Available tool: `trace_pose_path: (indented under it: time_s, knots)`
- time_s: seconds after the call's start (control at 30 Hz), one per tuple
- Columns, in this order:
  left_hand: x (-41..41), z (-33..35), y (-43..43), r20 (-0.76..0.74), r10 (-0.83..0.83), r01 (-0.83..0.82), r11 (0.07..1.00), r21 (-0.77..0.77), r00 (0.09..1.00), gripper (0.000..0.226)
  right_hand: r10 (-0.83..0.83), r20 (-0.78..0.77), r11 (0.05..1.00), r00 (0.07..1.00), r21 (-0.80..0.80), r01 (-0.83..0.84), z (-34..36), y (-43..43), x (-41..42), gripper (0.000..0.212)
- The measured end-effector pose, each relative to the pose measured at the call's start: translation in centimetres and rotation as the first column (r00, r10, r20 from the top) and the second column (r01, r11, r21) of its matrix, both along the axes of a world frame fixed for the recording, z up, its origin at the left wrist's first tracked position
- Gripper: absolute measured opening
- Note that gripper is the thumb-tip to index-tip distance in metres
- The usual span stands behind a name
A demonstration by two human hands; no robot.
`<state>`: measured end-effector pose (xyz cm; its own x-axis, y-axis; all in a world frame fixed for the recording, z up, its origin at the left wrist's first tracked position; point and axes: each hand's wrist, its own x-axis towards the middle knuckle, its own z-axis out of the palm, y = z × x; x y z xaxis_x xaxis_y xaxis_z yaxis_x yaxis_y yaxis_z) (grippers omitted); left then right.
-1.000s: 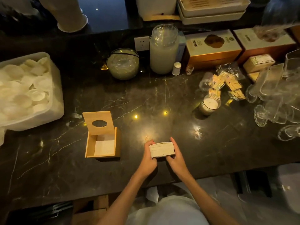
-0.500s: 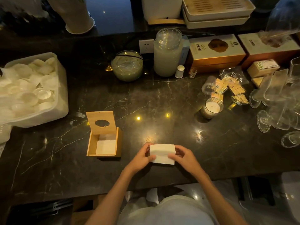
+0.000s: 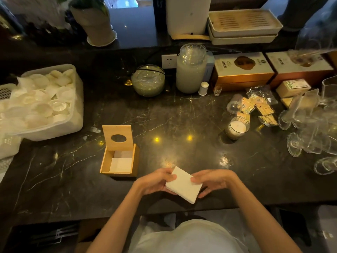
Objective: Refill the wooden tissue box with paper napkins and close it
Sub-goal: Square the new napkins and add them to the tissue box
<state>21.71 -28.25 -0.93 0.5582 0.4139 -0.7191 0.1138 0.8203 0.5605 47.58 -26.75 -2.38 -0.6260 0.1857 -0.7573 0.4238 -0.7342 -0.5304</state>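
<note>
Rotated since half a second ago: napkin stack, then square-on to the counter edge, now turned diamond-wise with one corner pointing away and one toward the body, broad white face up. Clamped between both hands over the near edge of dark marble counter; left hand gripping the left corner with thumb on top, right hand pinching the right corner, fingers curled beneath. Hands close together, separated only by the stack. Cannot tell whether stack touches the counter or is lifted just off it. Wooden tissue box to the left of the left hand and slightly farther away, near but not touching. Lid hinged up at the far side, standing roughly upright, oval slot showing. Inside, some white napkins lying low, box well short of full. Farther left of the hands, white plastic tub piled with small white dishes. Beyond the hands, round glass bowl and tall glass jar against the back ledge. Ahead and right of the right hand, candle in ribbed glass; past it, loose packets of toothpicks and a cluster of clear glasses at far right. Two flat boxes behind those.
</note>
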Motion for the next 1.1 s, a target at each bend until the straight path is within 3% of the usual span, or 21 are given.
trace_pose_path:
  time_s: [0.13,0.23,0.3,0.37,0.47,0.5,0.53,0.63,0.7,0.77,0.83,0.93,1.0,1.07,1.1]
  knots:
    - [-2.2,1.2,0.7,-0.037,-0.049,0.05,0.998,0.037,0.998,0.047,0.079,0.006,0.993,0.997,0.091,-0.079,1.0,1.0,-3.7,0.059]
    - [-4.3,2.3,0.9,-0.122,-0.016,0.034,0.988,0.15,0.992,0.039,-0.018,-0.017,0.995,1.0,0.102,0.02,1.1,1.0,-5.8,0.052]
    - [-6.3,3.0,1.2,-0.256,0.054,0.031,0.948,0.318,0.965,0.027,-0.184,-0.066,0.982,0.981,0.036,0.186,1.3,0.5,-7.1,0.062]
    - [-9.0,3.4,1.8,-0.398,0.254,-0.007,0.851,0.526,0.882,0.014,-0.431,-0.119,0.902,0.895,-0.089,0.423,0.8,-0.4,-8.2,0.077]
    - [-14.6,3.5,2.7,-0.485,0.643,-0.106,0.659,0.744,0.593,0.011,-0.741,-0.13,0.662,0.659,-0.303,0.686,-0.5,-2.4,-10.1,0.087]
    - [-16.7,3.1,3.0,-0.517,0.683,-0.086,0.642,0.762,0.516,0.017,-0.805,-0.121,0.583,0.581,-0.342,0.737,-1.2,-3.0,-10.8,0.091]
    - [-18.6,2.7,3.1,-0.569,0.647,-0.062,0.686,0.725,0.508,0.031,-0.858,-0.107,0.504,0.503,-0.37,0.781,-1.8,-3.5,-11.6,0.095]
    - [-21.4,1.5,3.5,-0.527,0.411,-0.155,0.873,0.462,0.744,0.061,-0.955,-0.073,0.292,0.287,-0.395,0.871,-3.3,-4.8,-13.7,0.108]
    - [-21.9,0.7,3.2,-0.359,0.328,-0.196,0.913,0.357,0.874,0.056,-0.984,-0.06,0.178,0.168,-0.393,0.902,-4.0,-5.6,-14.9,0.114]
    - [-22.0,0.1,2.5,-0.23,0.301,-0.23,0.929,0.29,0.925,0.047,-0.995,-0.064,0.098,0.079,-0.401,0.911,-4.6,-6.2,-15.9,0.117]
    - [-22.3,-0.8,2.1,-0.198,0.304,-0.25,0.934,0.255,0.932,0.05,-0.997,-0.07,0.048,0.021,-0.415,0.909,-5.2,-6.7,-16.5,0.119]
    - [-22.4,-0.5,2.1,-0.172,0.329,-0.289,0.931,0.221,0.928,0.056,-0.995,-0.096,0.069,0.029,-0.437,0.897,-4.9,-6.6,-17.2,0.11]
    - [-22.6,-0.6,2.1,-0.16,0.351,-0.32,0.928,0.191,0.923,0.057,-0.98,-0.153,0.182,0.129,-0.412,0.893,-3.1,-5.6,-17.5,0.1]
    - [-23.0,-0.6,2.2,-0.166,0.361,-0.333,0.927,0.173,0.918,0.058,-0.896,-0.231,0.433,0.379,-0.266,0.861,0.6,-2.8,-18.5,0.092]
    - [-23.3,-0.8,2.3,-0.169,0.362,-0.337,0.928,0.161,0.917,0.058,-0.785,-0.254,0.604,0.565,-0.109,0.789,2.7,-0.9,-19.4,0.081]
